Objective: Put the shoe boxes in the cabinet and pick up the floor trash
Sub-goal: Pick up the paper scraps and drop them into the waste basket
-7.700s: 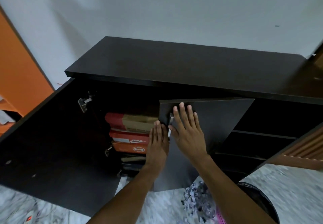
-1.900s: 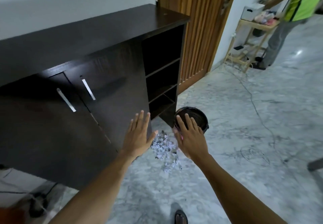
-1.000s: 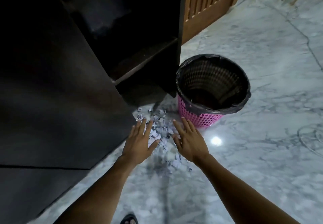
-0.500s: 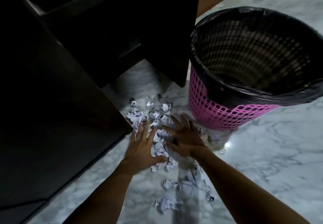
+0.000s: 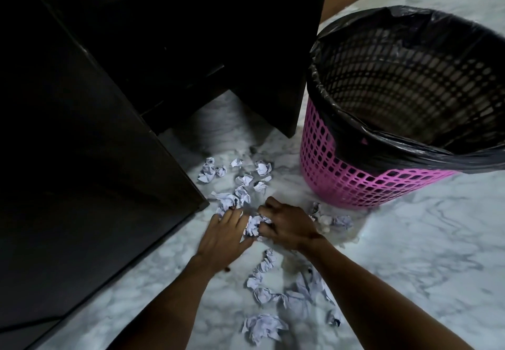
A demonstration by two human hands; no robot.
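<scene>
Crumpled white paper scraps point(image 5: 262, 292) strewn over the marble floor point(image 5: 410, 267) in a loose band. Long axis of the band running from the gap under the dark cabinet point(image 5: 82, 185) back toward the wearer, slanting slightly rightward at the near end. Far end just beside the cabinet's lower front corner; near end marked by a larger ball point(image 5: 263, 328) lying between the two forearms. At mid-band, one paper wad point(image 5: 254, 226) caught between both hands. Right hand point(image 5: 289, 226) knuckles-up, fingers curled round the wad and pointing left. Left hand point(image 5: 224, 236) flat and wide, fingers nearly straight, pointing away and to the right, tips touching the wad and the scraps just beyond it. A few more scraps immediately right of the right hand, near the foot of the pink lattice bin point(image 5: 341, 174). Bin upright on the floor, just beside the cabinet's right end, lined with a black bag point(image 5: 382, 147) folded out over the rim; interior too dark to tell the contents.
</scene>
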